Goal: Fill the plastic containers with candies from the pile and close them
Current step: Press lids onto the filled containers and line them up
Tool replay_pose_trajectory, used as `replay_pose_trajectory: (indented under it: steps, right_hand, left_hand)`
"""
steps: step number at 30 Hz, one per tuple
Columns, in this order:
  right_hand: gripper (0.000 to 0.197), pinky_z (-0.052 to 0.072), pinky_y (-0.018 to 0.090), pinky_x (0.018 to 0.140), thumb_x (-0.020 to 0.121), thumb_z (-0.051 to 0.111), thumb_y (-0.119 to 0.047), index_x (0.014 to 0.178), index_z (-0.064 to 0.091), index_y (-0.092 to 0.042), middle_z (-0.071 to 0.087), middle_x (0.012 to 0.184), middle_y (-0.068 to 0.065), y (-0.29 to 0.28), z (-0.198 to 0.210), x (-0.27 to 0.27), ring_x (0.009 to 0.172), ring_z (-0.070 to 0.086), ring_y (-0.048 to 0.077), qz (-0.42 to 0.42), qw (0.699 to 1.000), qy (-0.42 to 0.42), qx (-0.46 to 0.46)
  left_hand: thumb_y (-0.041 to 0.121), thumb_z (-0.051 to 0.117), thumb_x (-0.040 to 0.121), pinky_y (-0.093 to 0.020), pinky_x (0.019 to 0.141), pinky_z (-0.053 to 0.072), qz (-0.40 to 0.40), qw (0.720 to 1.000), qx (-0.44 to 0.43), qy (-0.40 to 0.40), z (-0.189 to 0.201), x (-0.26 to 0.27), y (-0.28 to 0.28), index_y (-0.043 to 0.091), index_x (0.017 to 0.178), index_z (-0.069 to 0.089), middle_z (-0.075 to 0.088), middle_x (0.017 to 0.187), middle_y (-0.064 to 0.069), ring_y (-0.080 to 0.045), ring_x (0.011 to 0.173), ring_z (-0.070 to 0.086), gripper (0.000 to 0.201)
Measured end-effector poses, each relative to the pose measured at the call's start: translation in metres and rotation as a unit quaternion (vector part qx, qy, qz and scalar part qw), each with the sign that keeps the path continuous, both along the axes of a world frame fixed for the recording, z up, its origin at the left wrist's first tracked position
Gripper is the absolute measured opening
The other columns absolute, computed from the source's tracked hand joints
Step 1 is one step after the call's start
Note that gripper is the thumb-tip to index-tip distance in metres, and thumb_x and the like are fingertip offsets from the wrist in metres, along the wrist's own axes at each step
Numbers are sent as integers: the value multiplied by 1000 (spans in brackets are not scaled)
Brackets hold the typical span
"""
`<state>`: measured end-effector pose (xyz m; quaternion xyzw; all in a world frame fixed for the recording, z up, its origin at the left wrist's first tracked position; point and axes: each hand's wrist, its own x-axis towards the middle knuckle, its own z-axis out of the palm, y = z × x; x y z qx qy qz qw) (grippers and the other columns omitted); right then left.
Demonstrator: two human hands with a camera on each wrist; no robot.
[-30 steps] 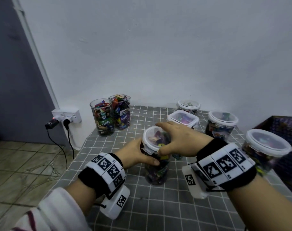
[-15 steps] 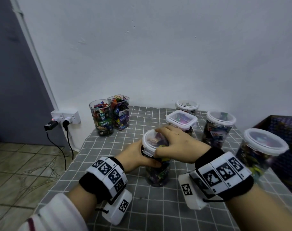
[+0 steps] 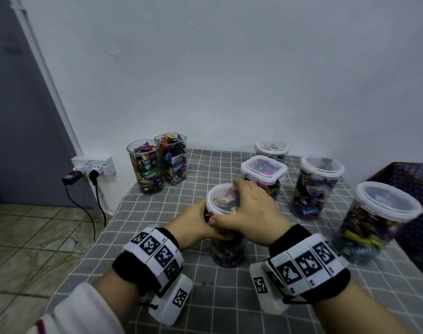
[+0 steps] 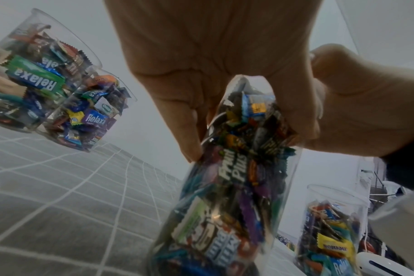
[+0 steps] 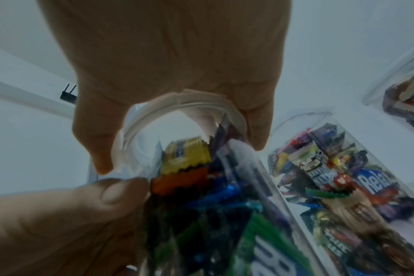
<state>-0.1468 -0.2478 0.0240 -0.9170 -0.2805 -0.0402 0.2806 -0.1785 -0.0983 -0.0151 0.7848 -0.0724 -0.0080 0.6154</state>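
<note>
A clear plastic jar (image 3: 227,249) full of wrapped candies stands on the checked cloth in the middle of the table. A white-rimmed clear lid (image 3: 221,198) sits on its mouth. My left hand (image 3: 194,221) grips the jar's upper wall from the left; the left wrist view shows its fingers (image 4: 189,115) wrapped round the jar (image 4: 234,171). My right hand (image 3: 246,208) lies over the lid's right side. In the right wrist view its fingers curl over the lid (image 5: 177,115) and the thumb (image 5: 106,196) pinches the near rim.
Two uncovered jars of candies (image 3: 146,167) (image 3: 173,159) stand at the back left. Several lidded containers stand at the back and right: a square one (image 3: 263,167) and round ones (image 3: 321,169) (image 3: 388,206). A dark patterned box (image 3: 413,186) sits at the right edge. Wall socket (image 3: 94,165) lies left.
My right hand has settled lower over the lid, with its thumb now under the near rim. The left hand keeps its grip and the jar stays in place.
</note>
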Motion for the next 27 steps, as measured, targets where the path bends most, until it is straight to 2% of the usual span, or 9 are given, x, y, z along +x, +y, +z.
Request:
replay_pose_trajectory:
  steps: [11, 13, 15, 16, 17, 19, 21, 24, 27]
  right_hand:
    - [77, 39, 28, 90, 64, 75, -50, 125, 46, -13, 47, 114, 0, -7, 2, -11, 109, 45, 16, -38, 999, -2, 34]
    - [76, 40, 29, 87, 60, 75, -53, 120, 48, -15, 47, 111, -1, -15, 2, -13, 107, 46, 17, -50, 998, -4, 35]
    - [79, 40, 29, 84, 53, 68, -61, 116, 51, -17, 50, 110, 0, -27, 1, -11, 104, 49, 18, -69, 997, -9, 31]
    - [80, 40, 29, 82, 51, 63, -65, 115, 52, -17, 51, 110, 0, -35, 2, -10, 103, 50, 18, -84, 996, -13, 25]
    - [80, 41, 30, 83, 52, 63, -66, 115, 53, -18, 53, 110, 0, -44, 2, -7, 102, 50, 18, -101, 995, -14, 17]
    - [71, 41, 31, 82, 59, 69, -60, 113, 54, -15, 53, 109, 3, -62, 3, -2, 102, 51, 20, -137, 991, -8, 3]
    - [70, 43, 32, 82, 60, 68, -58, 112, 54, -14, 54, 109, 5, -78, 3, 5, 99, 52, 21, -163, 987, -4, 2]
    - [81, 47, 36, 83, 48, 56, -70, 109, 56, -16, 58, 106, 5, -95, 0, 17, 96, 55, 23, -195, 981, -10, 8]
    - [84, 46, 37, 85, 48, 57, -67, 113, 56, -14, 59, 111, 9, -103, -4, 28, 100, 55, 26, -227, 973, -18, 32]
  left_hand:
    - [-9, 77, 66, -9, 77, 46, -15, 999, 17, 26, 1, -2, -4, 13, 127, 49, 64, 108, 12, 8, 95, 62, 70]
    - [11, 86, 60, -13, 85, 46, -31, 998, 33, 40, 2, 0, -1, 17, 128, 48, 61, 117, 8, -1, 107, 59, 78]
    - [51, 89, 35, -17, 95, 43, -20, 997, 56, 57, 3, 2, 7, 23, 131, 42, 53, 126, 6, -9, 119, 51, 111]
    - [64, 85, 27, -20, 96, 41, 2, 996, 67, 64, 6, 3, 13, 24, 136, 38, 49, 128, 6, -11, 121, 47, 125]
    - [66, 83, 30, -21, 97, 40, 27, 995, 74, 69, 8, 3, 19, 22, 139, 35, 47, 131, 5, -13, 122, 46, 128]
    - [45, 82, 60, -23, 96, 38, 88, 990, 90, 67, 12, 6, 34, 16, 142, 34, 44, 140, -2, -15, 121, 46, 99]
    - [29, 73, 77, -26, 97, 38, 153, 978, 127, 57, 14, 9, 51, 14, 142, 35, 45, 142, -8, -17, 120, 47, 77]
    - [31, 72, 78, -34, 104, 37, 241, 959, 142, 47, 12, 17, 80, 11, 143, 35, 45, 141, -10, -23, 125, 46, 77]
    - [29, 72, 79, -38, 101, 39, 315, 940, 126, 33, 13, 25, 105, 8, 142, 35, 47, 139, -10, -23, 119, 49, 75]
